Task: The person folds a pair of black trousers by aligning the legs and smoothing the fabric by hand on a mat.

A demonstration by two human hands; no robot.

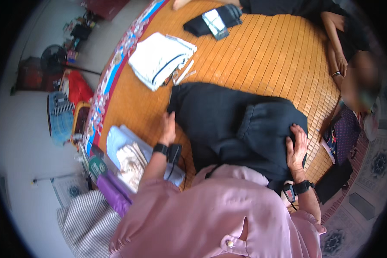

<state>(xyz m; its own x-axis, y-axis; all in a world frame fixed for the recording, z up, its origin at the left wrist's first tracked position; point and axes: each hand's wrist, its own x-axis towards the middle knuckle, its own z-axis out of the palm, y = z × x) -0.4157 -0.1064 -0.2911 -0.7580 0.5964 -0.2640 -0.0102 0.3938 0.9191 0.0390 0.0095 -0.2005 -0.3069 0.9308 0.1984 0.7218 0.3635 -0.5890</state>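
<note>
A black garment (219, 124) lies spread on the woven mat in front of me, with a gathered cuff folded over its middle; it may be trousers. My right hand (297, 148) rests on the garment's right side, fingers spread. At its left edge is my left hand (167, 129), seen side-on with the fingers stretched out and touching or close to the cloth. Both wrists wear black bands with small devices. The garment's near end meets my pink shirt (228, 206).
The slatted mat (266, 51) bears folded white clothing (159, 58) and a black folded item with a pale label (215, 23). Light blue and cream clothes (133, 159) lie left, near a purple roll (114, 193). Another person (337, 60) reclines at the far right. A fan (53, 58) stands left.
</note>
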